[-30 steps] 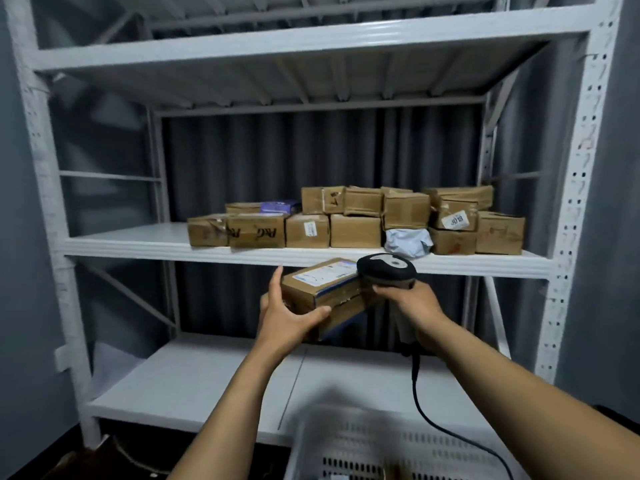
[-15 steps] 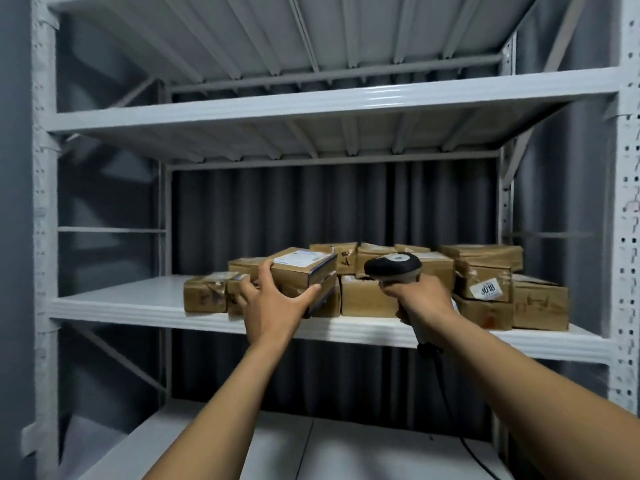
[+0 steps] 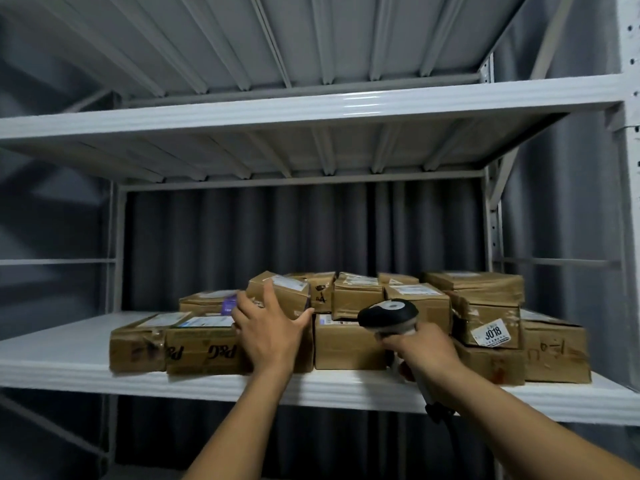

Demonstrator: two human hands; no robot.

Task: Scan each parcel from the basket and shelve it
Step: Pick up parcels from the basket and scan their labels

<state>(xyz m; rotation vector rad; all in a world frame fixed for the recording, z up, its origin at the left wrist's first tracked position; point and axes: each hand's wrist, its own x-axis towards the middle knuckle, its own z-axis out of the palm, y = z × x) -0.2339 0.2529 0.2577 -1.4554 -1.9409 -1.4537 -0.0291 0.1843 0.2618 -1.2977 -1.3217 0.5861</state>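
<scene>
Left fingers (image 3: 267, 293): straight and splayed, laid flat against the near face of a cardboard parcel (image 3: 289, 295), not curled round it.
Left thumb: stretched out to the right, at the parcel's lower right corner.
Left hand (image 3: 272, 336): back toward the camera, palm toward the shelving, forearm rising from below.
Parcel: brown and taped, with a white address label on top. It lies in the upper tier of the stack on the middle shelf (image 3: 65, 362), above the P&G carton (image 3: 204, 353). Whether it is fully set down cannot be told.
Right fingers (image 3: 393, 342): clenched round the grip of a handheld barcode scanner (image 3: 388, 312).
Right hand (image 3: 424, 353): held at the front edge of the middle shelf, just right of the left hand and apart from it.
Barcode scanner: dark head with a pale oval patch, in front of a plain brown carton (image 3: 346, 348). The pale handle runs down past the shelf edge.
Purple packet (image 3: 229, 304): just left of the parcel, beside the left fingertips.
Labelled carton (image 3: 491, 332): right of the scanner, bearing a white sticker marked 3018.
Other cartons: a packed double tier across the middle shelf, touching one another.
Upper shelf (image 3: 311, 110): white metal, ribbed underside showing.
Curtain (image 3: 277, 230): grey, pleated, hanging behind the rack.
</scene>
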